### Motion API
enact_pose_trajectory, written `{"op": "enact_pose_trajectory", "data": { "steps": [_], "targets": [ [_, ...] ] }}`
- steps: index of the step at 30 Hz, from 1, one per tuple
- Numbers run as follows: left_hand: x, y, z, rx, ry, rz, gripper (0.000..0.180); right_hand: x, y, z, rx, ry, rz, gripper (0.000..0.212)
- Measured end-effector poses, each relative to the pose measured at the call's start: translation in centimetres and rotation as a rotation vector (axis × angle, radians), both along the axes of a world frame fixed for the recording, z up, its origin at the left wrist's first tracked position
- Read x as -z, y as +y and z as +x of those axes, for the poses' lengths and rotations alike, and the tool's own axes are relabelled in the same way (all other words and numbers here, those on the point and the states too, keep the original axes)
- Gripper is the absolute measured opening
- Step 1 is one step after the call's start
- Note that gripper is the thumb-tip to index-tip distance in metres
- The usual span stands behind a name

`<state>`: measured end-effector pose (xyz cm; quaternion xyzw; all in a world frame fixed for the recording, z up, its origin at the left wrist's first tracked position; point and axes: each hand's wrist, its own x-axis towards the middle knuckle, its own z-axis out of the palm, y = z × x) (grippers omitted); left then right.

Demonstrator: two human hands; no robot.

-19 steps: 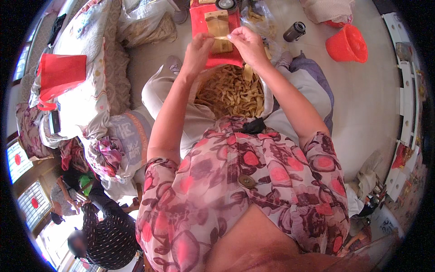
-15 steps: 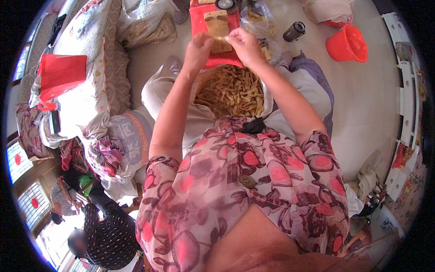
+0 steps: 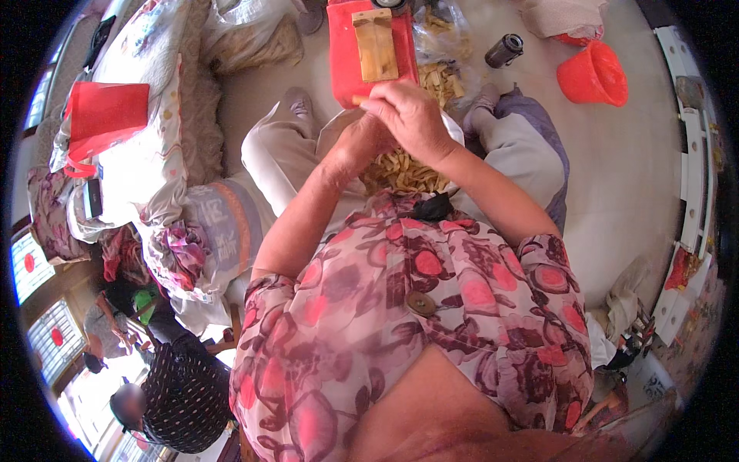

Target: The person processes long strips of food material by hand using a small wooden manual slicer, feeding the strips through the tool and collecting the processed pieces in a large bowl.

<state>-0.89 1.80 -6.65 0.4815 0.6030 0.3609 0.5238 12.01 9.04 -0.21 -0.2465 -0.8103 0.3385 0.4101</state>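
My hands meet over a container of pale brown dried strips point(image 3: 406, 175) between my knees. My right hand point(image 3: 419, 119) lies uppermost, its fingers curled closed round a small yellowish strip point(image 3: 359, 100) whose end sticks out on the left. Beneath and beside it is my left hand point(image 3: 360, 143), its fingers mostly hidden by the right one. Just beyond them a wooden block point(image 3: 376, 55) with a darker band near its far end lies on a red board or stool top point(image 3: 346, 65). Neither hand touches the block.
Clear plastic bags with more strips point(image 3: 440, 81) lie right of the red top. A dark cup point(image 3: 504, 51) and red bucket point(image 3: 591, 75) stand farther right. On the left are a covered bed point(image 3: 165, 92), a red bag point(image 3: 108, 115) and a person in dark clothing point(image 3: 188, 400).
Both hands have drawn back from the wooden block toward me and come together over the strips. The block now lies uncovered. My right hand has moved over my left.
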Motion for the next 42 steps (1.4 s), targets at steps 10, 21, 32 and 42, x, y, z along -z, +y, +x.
{"op": "enact_pose_trajectory", "data": {
  "steps": [10, 21, 32, 42],
  "targets": [
    [-1.7, 0.1, 1.6, -0.400, -1.045, -0.173, 0.025, 0.8, -1.1, -0.1, -0.108, 0.072, -0.428, 0.016],
    [-5.6, -0.3, 0.7, -0.306, 0.870, 0.577, 0.024, 3.2, 0.0, -0.3, -0.024, 0.063, -0.854, 0.020],
    [-4.9, 0.3, 0.2, -0.346, -0.134, 0.178, 0.017, -0.1, 0.1, 1.4, -0.099, -0.193, -0.141, 0.022],
    [-4.4, 0.3, -0.6, -0.381, 0.002, 0.303, 0.018, -0.1, 0.9, 1.6, -0.359, 0.073, -0.840, 0.014]
  ]
}}
